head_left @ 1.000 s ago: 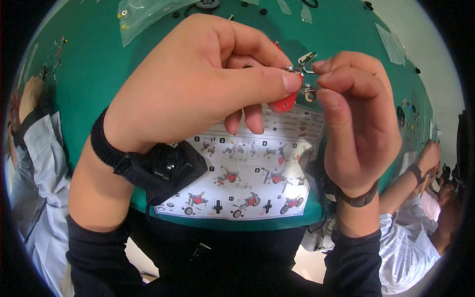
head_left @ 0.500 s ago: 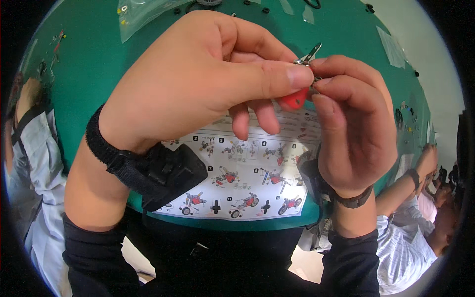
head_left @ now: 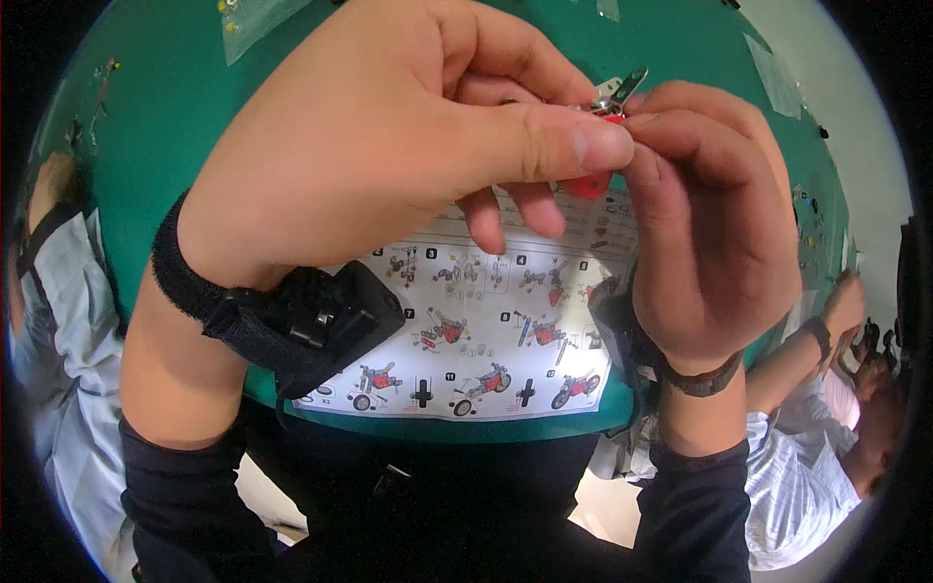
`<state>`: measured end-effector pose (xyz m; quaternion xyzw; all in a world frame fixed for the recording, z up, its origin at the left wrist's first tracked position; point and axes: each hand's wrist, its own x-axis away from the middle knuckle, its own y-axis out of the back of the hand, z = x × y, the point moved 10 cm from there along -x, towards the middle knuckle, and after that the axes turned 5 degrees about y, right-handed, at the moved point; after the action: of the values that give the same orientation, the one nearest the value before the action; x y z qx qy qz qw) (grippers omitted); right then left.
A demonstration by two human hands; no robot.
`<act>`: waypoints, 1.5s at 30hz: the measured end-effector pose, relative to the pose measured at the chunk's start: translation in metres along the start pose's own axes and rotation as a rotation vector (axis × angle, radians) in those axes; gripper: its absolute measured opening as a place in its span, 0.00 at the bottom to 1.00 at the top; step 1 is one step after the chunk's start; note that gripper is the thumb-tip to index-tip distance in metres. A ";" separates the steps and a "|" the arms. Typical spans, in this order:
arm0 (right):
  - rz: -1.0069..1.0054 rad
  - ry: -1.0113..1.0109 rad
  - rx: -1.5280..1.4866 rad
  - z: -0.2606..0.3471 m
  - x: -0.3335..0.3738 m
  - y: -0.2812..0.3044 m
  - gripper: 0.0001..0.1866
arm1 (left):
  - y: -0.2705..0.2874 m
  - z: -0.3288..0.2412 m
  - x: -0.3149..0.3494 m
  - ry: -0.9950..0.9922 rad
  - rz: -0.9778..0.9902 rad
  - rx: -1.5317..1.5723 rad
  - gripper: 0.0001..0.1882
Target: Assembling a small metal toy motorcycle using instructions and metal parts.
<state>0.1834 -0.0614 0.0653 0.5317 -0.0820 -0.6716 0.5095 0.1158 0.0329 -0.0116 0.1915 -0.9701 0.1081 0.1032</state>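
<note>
Above the table my left hand (head_left: 437,131) is closed on a small model assembly, pinched between thumb and fingers. The assembly has a red piece (head_left: 589,186) below my thumb and a slim metal strip with holes (head_left: 634,85) sticking up at its far right. My right hand (head_left: 719,214) is closed too, its thumb and fingertips pressed together against the assembly's right side. What those fingertips pinch is hidden. Beneath both hands lies a printed instruction sheet (head_left: 466,364) with drawings of a motorcycle model.
A clear plastic bag (head_left: 248,31) with small parts lies at the far left of the green table (head_left: 185,107). Another clear bag (head_left: 775,78) is at the far right. Small loose parts lie near both side edges. Other people's arms (head_left: 838,316) rest at the right and left.
Both hands have shifted slightly right with the assembly. My right fingertips have closed in against it, and the metal strip has moved up and right.
</note>
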 end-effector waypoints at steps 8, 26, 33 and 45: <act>-0.021 -0.039 0.161 0.010 -0.002 -0.002 0.09 | -0.012 -0.013 0.007 0.269 0.150 0.301 0.21; -0.154 0.158 0.004 0.019 0.002 0.005 0.10 | -0.002 -0.016 0.003 0.210 0.133 0.137 0.20; 0.122 -0.007 0.308 0.007 -0.003 -0.005 0.11 | -0.001 -0.018 0.002 0.121 0.077 0.090 0.20; 0.033 -0.037 0.378 0.019 -0.010 -0.005 0.12 | 0.004 -0.019 0.003 -0.031 -0.020 0.009 0.19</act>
<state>0.1638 -0.0597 0.0761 0.6042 -0.2248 -0.6452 0.4100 0.1149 0.0402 0.0067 0.2033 -0.9691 0.1085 0.0882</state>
